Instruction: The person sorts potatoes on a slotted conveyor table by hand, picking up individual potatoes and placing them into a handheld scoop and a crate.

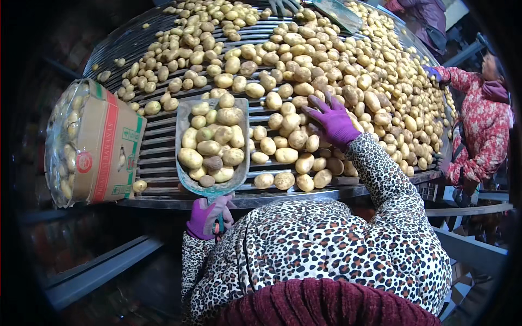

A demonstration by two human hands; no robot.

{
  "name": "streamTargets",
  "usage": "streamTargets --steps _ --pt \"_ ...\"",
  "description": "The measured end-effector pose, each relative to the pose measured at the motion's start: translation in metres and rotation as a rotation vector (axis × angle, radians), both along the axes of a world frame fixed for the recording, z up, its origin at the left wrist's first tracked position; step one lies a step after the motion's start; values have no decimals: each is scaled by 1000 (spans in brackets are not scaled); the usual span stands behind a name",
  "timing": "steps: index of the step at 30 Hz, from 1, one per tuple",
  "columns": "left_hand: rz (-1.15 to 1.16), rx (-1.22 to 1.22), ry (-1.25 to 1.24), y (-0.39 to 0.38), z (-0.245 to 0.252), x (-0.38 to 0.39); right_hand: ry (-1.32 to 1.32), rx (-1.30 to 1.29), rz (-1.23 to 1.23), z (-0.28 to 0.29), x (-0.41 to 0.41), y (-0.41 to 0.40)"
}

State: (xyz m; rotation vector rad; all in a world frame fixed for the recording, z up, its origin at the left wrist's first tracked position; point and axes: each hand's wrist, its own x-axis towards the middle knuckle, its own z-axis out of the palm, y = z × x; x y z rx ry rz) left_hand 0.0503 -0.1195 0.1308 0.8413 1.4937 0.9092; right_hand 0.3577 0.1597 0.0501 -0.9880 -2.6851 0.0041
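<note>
My left hand, in a purple and grey glove, grips the handle of a green scoop at the near edge of the slatted table. The scoop lies on the slats, its wide pan loaded with potatoes. One potato at its far end, near the mouth, sits beside several loose ones. My right hand, gloved in purple, is stretched out over the potato pile. Its fingers are spread and touch the potatoes, and no potato is held in it. Part of its palm side is hidden.
At the left a cardboard box of potatoes under clear plastic stands tilted on the slatted metal table. Another green scoop and a co-worker's gloved hand are at the far side. A person in a red patterned jacket works at the right.
</note>
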Motion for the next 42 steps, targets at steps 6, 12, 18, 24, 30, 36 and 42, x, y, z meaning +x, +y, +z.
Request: streamTargets --steps 6,12,18,24,30,36,42 --pt "18 -10 -34 -6 1 -5 156 -64 -9 18 -10 23" --pt "171 -169 -174 -17 1 -1 243 -38 291 38 -148 75" --pt "138 -143 -104 -17 8 -2 -264 92 158 30 -224 112" --pt "118 -145 -59 -25 -12 -8 -238 41 96 23 -228 114" --pt "88 -166 -40 -19 -18 -22 212 -374 250 16 -193 120" --pt "-7 31 -115 -22 -33 -28 722 -666 505 50 -188 31" --pt "104 -197 -55 9 3 3 495 -86 680 44 -222 -5"
